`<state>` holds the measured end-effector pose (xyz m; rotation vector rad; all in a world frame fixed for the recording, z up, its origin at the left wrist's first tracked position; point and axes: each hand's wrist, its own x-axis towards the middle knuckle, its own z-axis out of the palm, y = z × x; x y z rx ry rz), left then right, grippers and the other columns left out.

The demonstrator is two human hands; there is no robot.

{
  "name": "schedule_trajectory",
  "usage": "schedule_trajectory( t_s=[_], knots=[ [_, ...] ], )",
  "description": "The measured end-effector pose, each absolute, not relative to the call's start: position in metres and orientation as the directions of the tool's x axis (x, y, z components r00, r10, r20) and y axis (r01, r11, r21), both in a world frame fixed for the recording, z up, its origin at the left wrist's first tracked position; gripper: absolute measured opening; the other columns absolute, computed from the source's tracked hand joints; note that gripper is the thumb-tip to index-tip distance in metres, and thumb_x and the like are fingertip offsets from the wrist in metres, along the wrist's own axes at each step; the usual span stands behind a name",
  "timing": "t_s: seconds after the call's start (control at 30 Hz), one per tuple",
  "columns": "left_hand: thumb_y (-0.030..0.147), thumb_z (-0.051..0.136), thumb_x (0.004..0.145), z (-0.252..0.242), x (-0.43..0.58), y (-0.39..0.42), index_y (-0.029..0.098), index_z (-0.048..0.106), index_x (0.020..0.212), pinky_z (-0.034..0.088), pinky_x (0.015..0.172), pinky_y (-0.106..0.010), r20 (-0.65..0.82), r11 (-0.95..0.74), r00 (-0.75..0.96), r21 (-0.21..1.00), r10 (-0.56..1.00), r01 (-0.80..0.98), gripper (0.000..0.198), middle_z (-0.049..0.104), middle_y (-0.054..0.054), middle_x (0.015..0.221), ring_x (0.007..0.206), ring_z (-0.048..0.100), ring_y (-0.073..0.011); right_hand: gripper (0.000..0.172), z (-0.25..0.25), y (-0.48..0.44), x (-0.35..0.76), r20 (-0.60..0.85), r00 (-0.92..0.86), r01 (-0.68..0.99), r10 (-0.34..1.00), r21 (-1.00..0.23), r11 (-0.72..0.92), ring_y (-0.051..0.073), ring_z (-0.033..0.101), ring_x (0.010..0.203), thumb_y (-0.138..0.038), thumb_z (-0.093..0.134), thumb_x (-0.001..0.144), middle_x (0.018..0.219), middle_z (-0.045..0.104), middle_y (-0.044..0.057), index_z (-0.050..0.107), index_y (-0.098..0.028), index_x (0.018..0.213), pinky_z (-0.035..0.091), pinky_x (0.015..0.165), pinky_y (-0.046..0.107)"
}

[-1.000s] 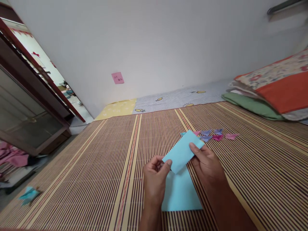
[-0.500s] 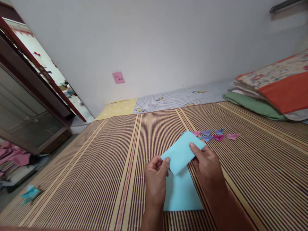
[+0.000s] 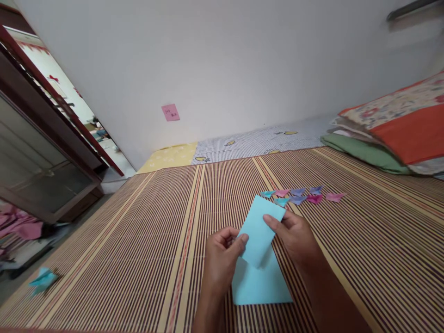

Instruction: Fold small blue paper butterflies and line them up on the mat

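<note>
Between my hands I hold a light-blue sheet of paper (image 3: 261,231), folded to a rectangle and tilted above the mat. My left hand (image 3: 224,256) pinches its lower left edge, thumb on top. My right hand (image 3: 294,238) grips the upper right edge, its thumb lying flat on the paper's face. Below them, a larger light-blue sheet (image 3: 262,286) lies on the striped mat (image 3: 145,259), partly covered by the held paper. Just beyond the held paper sit two rows of small folded paper pieces (image 3: 297,200) in blue, pink and purple.
Another folded blue paper piece (image 3: 44,279) lies near the mat's left edge. Stacked pillows and cloths (image 3: 398,134) stand at the back right. A pink note (image 3: 170,112) is stuck on the white wall (image 3: 243,60). A doorway (image 3: 79,111) opens at the left.
The held paper has turned to a steeper, more upright angle and come slightly lower. Blue folded pieces behind it now show more fully. Both hands still grip it.
</note>
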<state>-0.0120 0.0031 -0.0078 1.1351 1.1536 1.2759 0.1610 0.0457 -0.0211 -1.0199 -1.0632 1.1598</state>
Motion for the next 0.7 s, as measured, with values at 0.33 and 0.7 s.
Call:
schedule_trajectory(
  t_s=[0.33,0.7],
  knots=[
    [0.047,0.074,0.081,-0.006,-0.013,-0.001,0.010,0.069,0.078,0.034,0.051,-0.022,-0.119,0.147,0.264,0.985,0.957,-0.087,0.037,0.057,-0.001,0.065,0.052,0.043,-0.0082,0.031,-0.016,0.035,0.161,0.098,-0.269,-0.171,0.958,-0.984,0.052,0.021,0.068,0.074,-0.045,0.078,0.078,0.081,0.075,0.007,0.076,-0.015,0.087,0.055,0.065,0.031],
    [0.040,0.070,0.086,-0.008,-0.001,-0.002,0.012,0.070,0.075,0.036,0.052,-0.021,-0.029,0.030,0.127,0.999,0.991,-0.010,0.030,0.057,-0.001,0.066,0.056,0.044,-0.0093,0.042,-0.015,0.037,0.158,0.146,-0.126,-0.008,0.981,-0.989,0.147,0.010,0.037,0.049,-0.054,0.061,0.090,0.055,0.042,-0.005,0.053,-0.019,0.067,0.031,0.044,0.022]
  ],
)
